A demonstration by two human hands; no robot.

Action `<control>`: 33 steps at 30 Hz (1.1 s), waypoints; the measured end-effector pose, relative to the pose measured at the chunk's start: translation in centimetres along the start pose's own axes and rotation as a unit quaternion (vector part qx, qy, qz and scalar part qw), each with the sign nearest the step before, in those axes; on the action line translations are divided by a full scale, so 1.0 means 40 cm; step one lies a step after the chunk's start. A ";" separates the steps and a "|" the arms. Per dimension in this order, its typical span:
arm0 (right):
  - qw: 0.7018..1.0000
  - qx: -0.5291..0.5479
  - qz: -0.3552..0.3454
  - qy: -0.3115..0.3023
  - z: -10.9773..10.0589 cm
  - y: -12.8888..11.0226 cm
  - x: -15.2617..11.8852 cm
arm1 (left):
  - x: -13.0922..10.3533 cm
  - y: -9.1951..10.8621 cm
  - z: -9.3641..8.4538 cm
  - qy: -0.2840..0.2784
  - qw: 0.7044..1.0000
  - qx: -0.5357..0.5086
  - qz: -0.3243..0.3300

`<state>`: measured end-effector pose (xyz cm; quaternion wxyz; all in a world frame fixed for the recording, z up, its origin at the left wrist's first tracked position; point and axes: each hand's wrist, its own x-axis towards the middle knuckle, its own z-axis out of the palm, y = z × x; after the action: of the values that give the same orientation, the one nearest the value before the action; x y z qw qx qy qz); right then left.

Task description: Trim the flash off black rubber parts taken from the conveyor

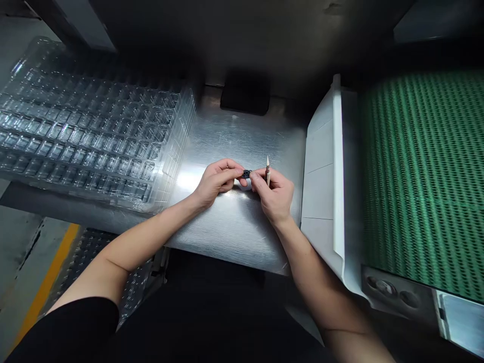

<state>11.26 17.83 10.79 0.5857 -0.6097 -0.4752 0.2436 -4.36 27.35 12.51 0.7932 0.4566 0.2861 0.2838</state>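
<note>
A small black part (246, 174) with openings in its face is pinched at its left side by my left hand (219, 181), fingers closed. At its other side are the thumb and fingertips of my right hand (275, 194), also closed. That hand holds a slim craft knife (268, 174) too, its pale pointed tip upward and the rest of it hidden in the fingers. Both hands are just above the brushed metal worktop (223, 227). My fingertips cover the edges of the black part.
To the left stand stacked clear plastic trays (94, 136) with rows of pockets. A dark flat block (245, 98) lies at the back. On the right, a white guard panel (321, 171) separates the worktop from a green textured conveyor belt (423, 186).
</note>
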 end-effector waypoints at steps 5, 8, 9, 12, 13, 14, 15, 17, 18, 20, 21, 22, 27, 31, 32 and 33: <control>1.000 0.002 0.002 0.005 0.000 -0.002 0.000 | 0.001 0.002 -0.001 -0.014 1.000 -0.009 0.000; 1.000 0.005 0.003 0.009 -0.001 -0.002 0.001 | 0.000 0.006 -0.002 -0.030 0.999 -0.010 -0.016; 1.000 0.006 0.005 0.009 -0.001 -0.002 0.001 | 0.000 0.007 -0.003 -0.035 0.999 -0.010 -0.024; 1.000 0.010 0.012 0.006 0.000 0.001 0.002 | 0.001 0.011 -0.004 -0.042 0.998 -0.010 -0.037; 1.000 0.013 0.014 0.006 0.000 0.002 0.002 | 0.001 0.012 -0.005 -0.045 0.998 -0.010 -0.037; 1.000 0.015 0.016 0.007 0.000 0.002 0.002 | 0.001 0.012 -0.005 -0.048 0.998 -0.009 -0.035; 1.000 0.018 0.019 0.008 0.001 0.003 0.003 | 0.001 0.012 -0.005 -0.050 0.998 -0.008 -0.032; 0.999 0.022 0.024 0.011 0.001 0.002 0.004 | 0.000 0.011 -0.006 -0.055 0.998 -0.007 -0.025; 0.999 0.023 0.026 0.011 0.001 0.001 0.004 | 0.000 0.010 -0.007 -0.058 0.998 -0.006 -0.021; 0.999 0.031 0.025 0.009 0.000 -0.001 0.005 | -0.002 0.008 -0.009 -0.072 0.997 -0.003 -0.011; 0.999 0.037 0.026 0.006 -0.001 -0.002 0.006 | -0.002 0.007 -0.009 -0.080 0.997 0.000 -0.006; 0.999 0.043 0.027 0.005 -0.002 -0.003 0.007 | -0.003 0.005 -0.010 -0.086 0.996 0.004 -0.001; 0.996 0.068 0.049 0.006 -0.001 0.004 0.007 | -0.007 -0.001 -0.007 -0.079 0.996 0.025 0.021; 0.991 0.114 0.070 -0.009 0.003 0.011 0.004 | -0.008 0.000 -0.002 -0.066 0.997 0.025 0.036; 0.990 0.122 0.074 -0.014 0.003 0.011 0.003 | -0.008 0.000 -0.001 -0.064 0.997 0.022 0.038; 0.989 0.127 0.077 -0.018 0.003 0.011 0.002 | -0.009 0.000 -0.001 -0.062 0.997 0.020 0.038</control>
<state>11.32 18.02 10.35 0.6297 -0.5604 -0.4023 0.3572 -4.60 27.13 12.58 0.7886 0.5000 0.2239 0.2792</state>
